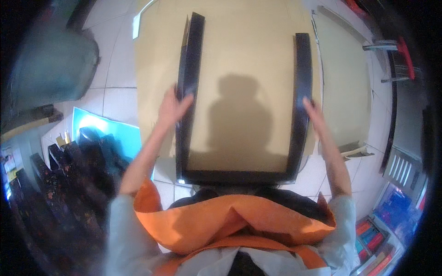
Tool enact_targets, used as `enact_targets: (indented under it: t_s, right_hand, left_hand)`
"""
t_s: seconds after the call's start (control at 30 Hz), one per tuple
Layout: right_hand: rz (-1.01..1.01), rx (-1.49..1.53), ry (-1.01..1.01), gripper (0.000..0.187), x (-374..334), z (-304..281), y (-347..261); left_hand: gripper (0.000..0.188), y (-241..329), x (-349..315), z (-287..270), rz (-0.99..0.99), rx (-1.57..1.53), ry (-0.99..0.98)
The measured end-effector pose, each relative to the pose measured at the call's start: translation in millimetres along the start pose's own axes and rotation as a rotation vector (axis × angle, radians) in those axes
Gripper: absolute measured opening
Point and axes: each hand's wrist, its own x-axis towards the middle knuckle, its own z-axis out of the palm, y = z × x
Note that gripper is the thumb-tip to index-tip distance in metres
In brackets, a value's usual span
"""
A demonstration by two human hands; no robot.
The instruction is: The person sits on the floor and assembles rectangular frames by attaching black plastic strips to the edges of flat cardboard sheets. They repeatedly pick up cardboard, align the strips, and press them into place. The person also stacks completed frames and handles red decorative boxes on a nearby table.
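Observation:
A three-sided black frame (237,177) lies with its crossbar nearest me, its two long side bars running away from me over a tan board (244,55). My left hand (173,108) is closed around the left side bar (189,69), thumb on top and fingers along its outer edge. On the other side, my right hand (314,111) grips the right side bar (301,69) the same way; its fingers are mostly hidden behind the bar. The far ends of both bars are not joined by a fourth piece. My shadow falls on the board between them.
Many dark strips (76,184) are piled at the lower left, beside a bright blue sheet (108,131). Another tan sheet (345,83) lies on the tiled floor at the right. Red-handled tools (405,57) show at the far right. An orange apron (230,218) covers my front.

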Motion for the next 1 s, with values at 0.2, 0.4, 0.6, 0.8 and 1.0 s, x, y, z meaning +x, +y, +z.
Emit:
enact_targets:
  t_s: [0.2,0.4,0.6,0.8,1.0]
  right_hand:
    - [-0.066,0.205,-0.021,0.049,108.9,7.2,-44.0]
    - [-0.037,0.212,-0.114,0.044,123.5,-6.4,-60.0]
    - [-0.136,0.061,0.006,0.043,130.3,9.6,-76.9]
    - [-0.238,0.249,-0.225,0.042,96.8,4.1,-51.9]
    - [-0.193,0.097,-0.205,0.062,109.1,-10.5,-44.6]
  left_hand:
    - [0.033,47.7,121.3,1.7,-0.164,-0.223,0.123]
    - [0.045,17.5,93.4,13.2,-0.221,-0.303,0.150]
    - [0.043,45.1,106.7,-5.4,-0.194,-0.174,-0.038]
    - [0.028,21.0,81.9,-4.8,0.151,-0.125,-0.114]
    - [0.031,48.2,84.4,4.4,-0.187,-0.175,0.040]
